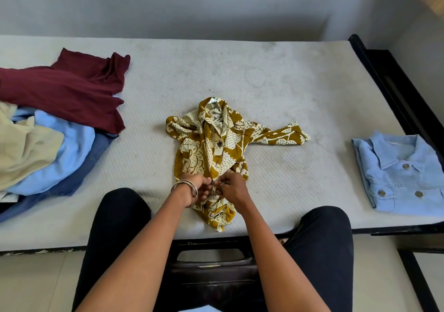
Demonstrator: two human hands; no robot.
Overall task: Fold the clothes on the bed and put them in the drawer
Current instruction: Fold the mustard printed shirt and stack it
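Head view: mid-mattress (264, 76), a crumpled mustard print shirt (216, 148), both hands pinching its front placket, left hand (197, 186) and right hand (230, 186) with fingers curled, button there hard to see. Left of it, unfolded pile (60, 109), cropped; right, folded blue shirt (398, 174), cropped.

Hiding part of the patterned shirt (213, 148) front under the left hand (195, 188) and right hand (231, 188). Running off the left edge: clothes pile (55, 124). Running off the right edge: folded blue shirt (403, 174). Leaving the pinched item too small to tell.
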